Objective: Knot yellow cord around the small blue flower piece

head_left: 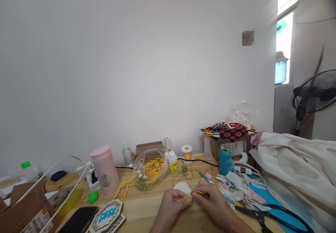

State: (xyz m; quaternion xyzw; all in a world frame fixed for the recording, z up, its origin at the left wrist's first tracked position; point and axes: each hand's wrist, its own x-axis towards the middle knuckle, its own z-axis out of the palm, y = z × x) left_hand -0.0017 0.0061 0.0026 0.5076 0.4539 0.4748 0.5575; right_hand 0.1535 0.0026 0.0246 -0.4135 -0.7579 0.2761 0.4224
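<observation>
Close together over the wooden table, my left hand [172, 205] and my right hand [210, 198] both pinch a yellow cord [191, 199]. The cord runs between the fingertips, and a short loop of it hangs below them. Just behind the fingers lies a white rounded piece [182, 187], partly hidden by my hands. A tangle of green thread [184, 170] rests beyond it. To the left, a clear plastic bag [151, 168] holds more yellow cord and gold-coloured balls.
Scissors [259, 215] with black handles and fabric scraps [244, 189] lie at right, beside a teal thread cone [225, 162]. A pink tumbler [105, 170], a phone [78, 220] and hexagonal wooden pieces [108, 215] occupy the left. Behind stand a glue bottle [173, 163] and a cord spool [187, 153].
</observation>
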